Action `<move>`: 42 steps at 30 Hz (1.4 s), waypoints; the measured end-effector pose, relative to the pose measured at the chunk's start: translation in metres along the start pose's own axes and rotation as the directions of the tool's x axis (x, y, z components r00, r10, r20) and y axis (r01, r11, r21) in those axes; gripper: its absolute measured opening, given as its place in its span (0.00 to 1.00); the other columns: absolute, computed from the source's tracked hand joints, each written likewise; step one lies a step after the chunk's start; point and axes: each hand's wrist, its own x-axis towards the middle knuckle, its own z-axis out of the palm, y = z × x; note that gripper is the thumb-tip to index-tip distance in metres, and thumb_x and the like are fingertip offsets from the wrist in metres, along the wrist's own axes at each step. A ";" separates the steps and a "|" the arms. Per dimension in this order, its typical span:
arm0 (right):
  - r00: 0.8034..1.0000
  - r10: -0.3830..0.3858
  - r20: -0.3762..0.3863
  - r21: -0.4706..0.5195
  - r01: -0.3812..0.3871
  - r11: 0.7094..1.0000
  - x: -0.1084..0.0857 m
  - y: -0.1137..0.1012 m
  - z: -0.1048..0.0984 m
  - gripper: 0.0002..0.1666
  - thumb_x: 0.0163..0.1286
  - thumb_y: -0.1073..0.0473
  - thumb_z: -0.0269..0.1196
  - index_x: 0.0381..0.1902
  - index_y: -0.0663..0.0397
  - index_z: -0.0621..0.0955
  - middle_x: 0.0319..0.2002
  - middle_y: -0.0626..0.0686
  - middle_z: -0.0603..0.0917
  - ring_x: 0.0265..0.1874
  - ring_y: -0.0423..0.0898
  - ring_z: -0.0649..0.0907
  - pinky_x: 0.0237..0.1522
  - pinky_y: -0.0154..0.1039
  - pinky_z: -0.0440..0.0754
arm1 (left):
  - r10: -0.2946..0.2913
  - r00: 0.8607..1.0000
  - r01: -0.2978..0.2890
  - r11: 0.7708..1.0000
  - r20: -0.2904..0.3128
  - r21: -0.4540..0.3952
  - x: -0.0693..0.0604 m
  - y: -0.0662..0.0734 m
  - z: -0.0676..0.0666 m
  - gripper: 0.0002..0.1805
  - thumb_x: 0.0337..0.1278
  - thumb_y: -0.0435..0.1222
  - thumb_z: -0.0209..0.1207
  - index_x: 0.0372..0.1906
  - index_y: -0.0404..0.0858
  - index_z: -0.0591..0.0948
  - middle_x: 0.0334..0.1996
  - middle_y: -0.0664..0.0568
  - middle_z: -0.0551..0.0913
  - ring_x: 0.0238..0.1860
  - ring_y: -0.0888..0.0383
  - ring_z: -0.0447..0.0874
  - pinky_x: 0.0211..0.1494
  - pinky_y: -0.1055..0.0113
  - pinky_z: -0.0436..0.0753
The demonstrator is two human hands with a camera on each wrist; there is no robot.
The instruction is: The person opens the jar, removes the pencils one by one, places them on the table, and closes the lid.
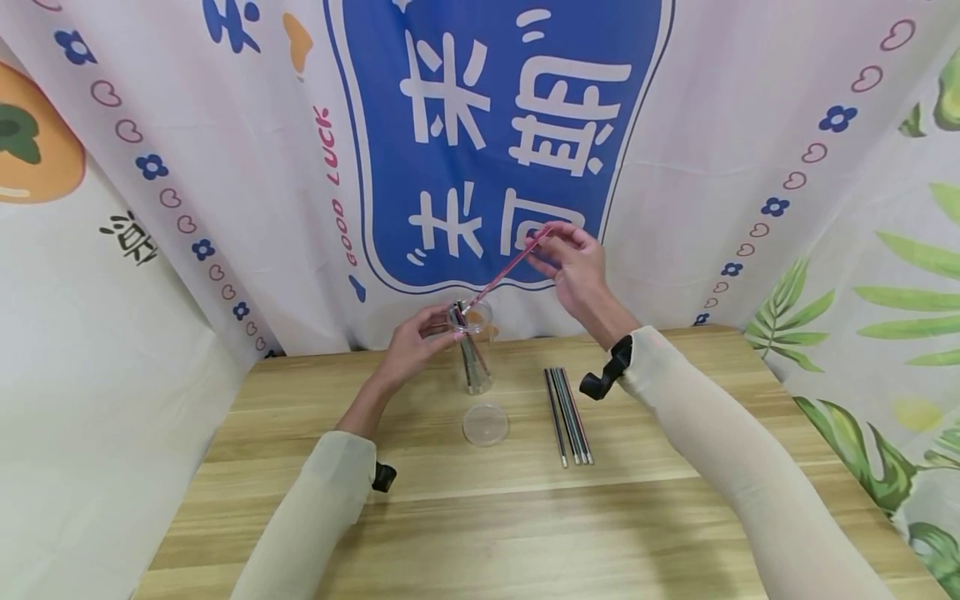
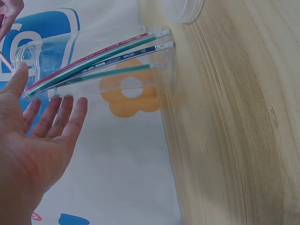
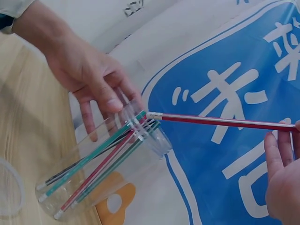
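Note:
My left hand [image 1: 411, 353] grips a tall clear plastic jar [image 3: 161, 143] near its mouth, thumb on one side and fingers on the other. The jar stands on the table, and several green, red and dark pencils [image 2: 123, 57] lean inside it with their eraser ends down. Between the fingertips of my right hand [image 1: 579, 271], up and to the right of the jar, a red pencil [image 1: 513, 264] is pinched by its far end. That pencil slants down, its white eraser end at the jar's mouth in the right wrist view.
A round clear lid [image 1: 485, 425] lies on the wooden table [image 1: 480, 525] in front of the jar. To its right several pencils [image 1: 570, 417] lie side by side. A printed cloth [image 1: 285, 283] hangs close behind the jar at the table's back edge.

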 end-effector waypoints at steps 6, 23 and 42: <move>0.999 0.010 -0.034 0.074 -0.008 0.997 0.001 -0.008 -0.009 0.14 0.74 0.72 0.66 0.56 0.67 0.79 0.48 0.63 0.88 0.42 0.52 0.92 0.51 0.49 0.91 | -0.008 1.000 0.008 1.000 0.002 0.000 -0.002 0.000 0.000 0.37 0.65 0.44 0.73 0.76 0.41 0.74 0.66 0.43 0.82 0.69 0.44 0.80 0.71 0.48 0.81; 0.999 0.025 -0.039 0.012 -0.024 1.000 -0.011 -0.030 -0.038 0.17 0.73 0.72 0.67 0.57 0.66 0.82 0.44 0.59 0.89 0.42 0.51 0.91 0.45 0.45 0.93 | -0.009 1.000 0.009 1.000 -0.001 0.001 -0.005 -0.001 0.001 0.36 0.66 0.44 0.73 0.76 0.42 0.74 0.66 0.44 0.83 0.68 0.45 0.81 0.70 0.49 0.82; 0.992 0.108 0.069 -0.263 -0.086 0.961 -0.031 -0.033 -0.071 0.14 0.72 0.71 0.69 0.55 0.63 0.85 0.44 0.57 0.91 0.42 0.50 0.92 0.46 0.45 0.93 | 0.007 1.000 -0.007 1.000 -0.002 -0.001 -0.002 -0.001 0.000 0.36 0.66 0.45 0.73 0.75 0.42 0.75 0.65 0.44 0.83 0.67 0.45 0.81 0.70 0.48 0.82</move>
